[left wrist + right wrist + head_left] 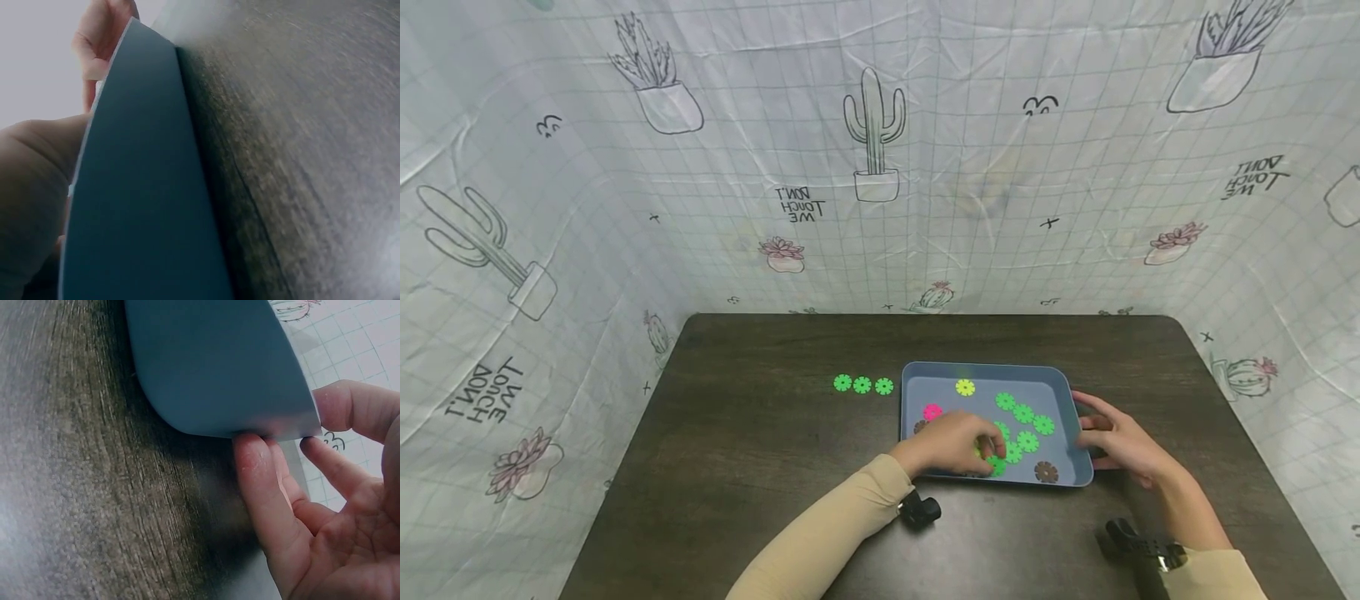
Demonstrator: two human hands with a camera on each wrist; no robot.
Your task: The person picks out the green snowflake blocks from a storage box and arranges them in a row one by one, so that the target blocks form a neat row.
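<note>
A shallow blue-grey tray (992,369) sits on the table with notched plastic discs inside. My left hand (953,442) reaches over its front wall, thumb and fingers bent round a green disc (997,467); I cannot tell whether they pinch it. Green discs (1023,413) lie close beyond the fingertips. With the thumb over the rim and other fingers outside, my right hand (1123,442) grips the tray's right wall. That hold shows close up in the right wrist view, fingers (256,469) against the wall. In the left wrist view, the tray's wall (137,175) hides the left fingertips.
Three green discs (862,385) form a row on the dark wooden table (760,467), left of the tray. The tray also holds a yellow disc (965,387), a pink disc (932,412) and a brown disc (1046,472). A patterned cloth (940,250) hangs behind the table and along its sides.
</note>
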